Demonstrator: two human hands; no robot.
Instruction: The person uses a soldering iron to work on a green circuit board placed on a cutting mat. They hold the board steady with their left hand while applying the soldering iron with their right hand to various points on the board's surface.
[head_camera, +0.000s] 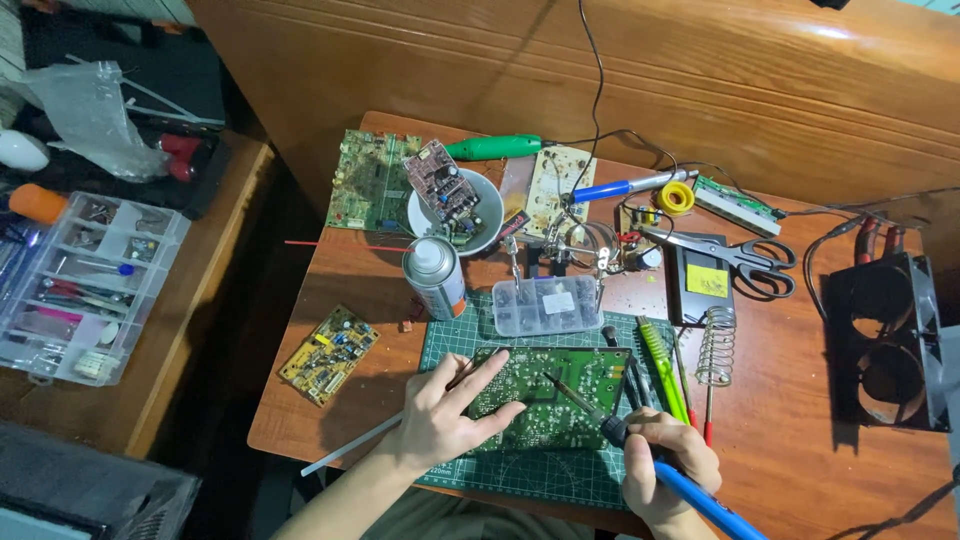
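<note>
Hands are working over a green circuit board (555, 397) that is lying solder side up on a green cutting mat (520, 470) near the front edge of the wooden counter (780, 420); the left hand (440, 415) is pressing flat on the board's left end, fingers spread across it, its grip closed on nothing, while a thin whitish rod (345, 447) is passing under the palm, though whether the hand is pinching it I cannot tell; the right hand (665, 465) is wrapping its grip tightly around a blue-handled soldering iron (640, 450), whose tip is pointing up and left onto the middle of the board. Just right of the board, a yellow-green tool (662, 370) and a coiled metal iron stand (716, 345) are lying side by side; behind the mat a clear parts box (548, 305) is sitting beside a spray can (435, 277), and behind those a white bowl (480, 215) is holding a small reddish board (440, 180); black-handled scissors (740, 258) are resting to the right, well apart from the hands; a small yellow board (328, 353) is lying left of the mat, near the counter's edge; a clear compartment organiser (85, 285) is standing on a separate surface far to the left.
</note>
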